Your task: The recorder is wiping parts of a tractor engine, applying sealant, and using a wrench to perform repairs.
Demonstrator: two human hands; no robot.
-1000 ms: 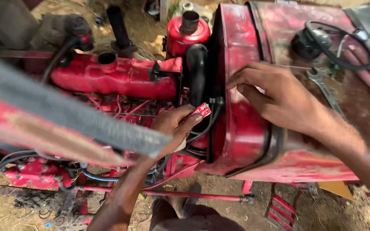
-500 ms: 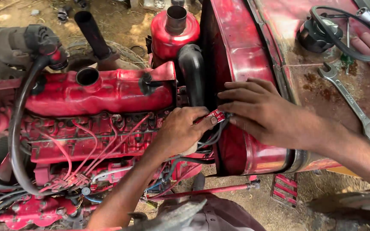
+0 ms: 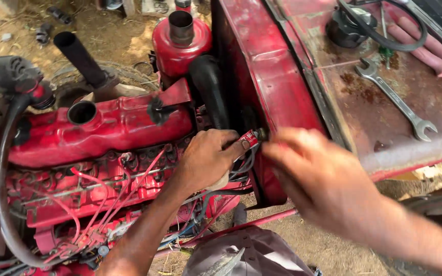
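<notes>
Head view looks down on a red tractor engine [image 3: 103,128] with the red hood panel [image 3: 272,76] standing to its right. My left hand [image 3: 208,158] is closed around a small red-labelled part [image 3: 249,138], pinched between thumb and fingertips and pressed against the dark edge of the hood panel, just below the black hose [image 3: 211,89]. So the left grip is narrow and holding that part. A bundle of dark wires [image 3: 241,166] hangs just under the hand, and it looks as though the part belongs to them, though I cannot see the joint.

My right hand [image 3: 328,184] is blurred and sits just to the right of the part, fingers half curled and pointing at it. I cannot tell whether it holds anything or how far its grip is open.

As I judge it, the work is in the middle: the part is brought up to its place on the panel edge and held there, but nothing shows it fastened, and a small round fitting [image 3: 261,134] beside it seems yet to be dealt with.

A spanner [image 3: 395,99] lies untouched on the flat rusty top of the hood [image 3: 364,117], well apart from both hands.
</notes>
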